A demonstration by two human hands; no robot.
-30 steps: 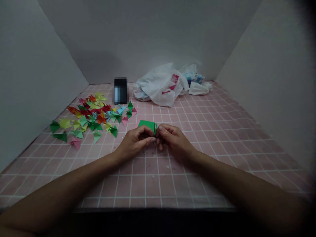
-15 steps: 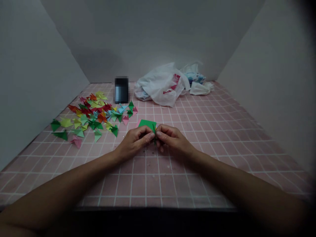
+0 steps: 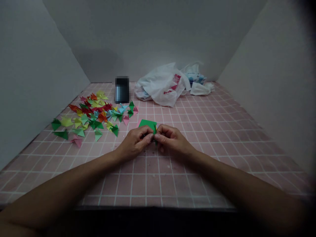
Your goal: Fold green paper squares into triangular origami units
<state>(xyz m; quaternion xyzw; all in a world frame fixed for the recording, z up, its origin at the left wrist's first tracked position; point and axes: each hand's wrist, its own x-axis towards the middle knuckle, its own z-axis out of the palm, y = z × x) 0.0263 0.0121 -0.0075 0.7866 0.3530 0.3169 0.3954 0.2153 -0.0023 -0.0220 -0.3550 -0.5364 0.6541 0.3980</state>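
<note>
head view, both hands (image 3: 134, 142) (image 3: 172, 141), pinched green paper (image 3: 155, 127)

Over the worktop (image 3: 222, 125), two bare forearms (image 3: 76, 181) tapered to narrower wrists (image 3: 117, 157); left hand (image 3: 134, 141) and right hand (image 3: 172, 140) were likewise bare.

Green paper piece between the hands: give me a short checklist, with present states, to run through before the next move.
1. Left hand pinching the green paper piece: ok.
2. Right hand pinching it too: ok, from the other side.
3. Creases lined up: cannot tell, the hands hide much of the piece.
4. Green sheet beyond the hands fully in view: not ok, the left hand covers part of it.
5. Folded paper shapes clear of both hands: ok, they lie spread out to the left.
6. White plastic bag clear of both hands: ok, it lies towards the back wall.
</note>
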